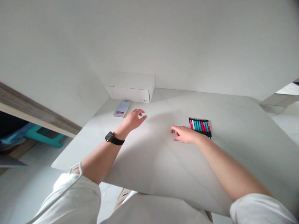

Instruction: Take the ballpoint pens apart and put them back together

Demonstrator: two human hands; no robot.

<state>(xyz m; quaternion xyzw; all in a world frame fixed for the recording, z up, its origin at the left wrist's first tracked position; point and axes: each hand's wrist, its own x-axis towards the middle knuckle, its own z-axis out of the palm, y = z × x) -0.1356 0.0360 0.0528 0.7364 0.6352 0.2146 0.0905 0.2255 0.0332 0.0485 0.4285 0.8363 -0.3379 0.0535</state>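
Over the white table point(149, 168), my left hand point(134, 119) is held with fingers curved and thumb apart, nothing in it. A phone point(123, 107) with its screen lit lies just beyond that hand, to the left. My right hand point(183, 134) hovers near the middle with loosely bent fingers and a gap before the thumb; no object shows in it. Beside it on the right, several pens point(202, 125) with pink, teal and white barrels and black ends lie side by side in a row. My right wrist partly covers their lower ends.
A white cardboard box point(127, 91) stands at the back left against the wall point(187, 46). A teal plastic stool point(44, 136) is on the floor at the left, past a wood-edged panel point(37, 109). A black watch point(114, 138) is on my left wrist.
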